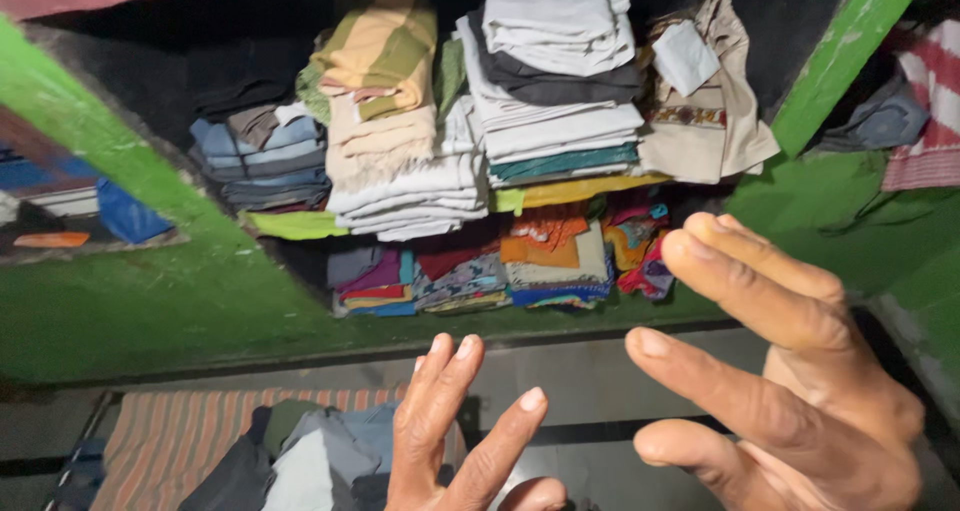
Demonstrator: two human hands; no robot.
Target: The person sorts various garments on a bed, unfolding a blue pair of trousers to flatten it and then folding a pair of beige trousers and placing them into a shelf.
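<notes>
Both the left hand (455, 441) and right hand (790, 371) were spread and empty near soft, light folded clothes (320, 461), best gripped under a fold.

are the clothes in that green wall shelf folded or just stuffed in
Mostly folded. The clothes in the green shelf lie in flat stacked piles with layered edges showing; the beige garment at the right end looks looser.

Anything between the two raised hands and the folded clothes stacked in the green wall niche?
Nothing visible. The left hand and right hand are raised, open and empty, in front of the niche. Only open air shows between them and the stacks of folded clothes. The loose clothes pile lies low, beside the left hand.
</notes>
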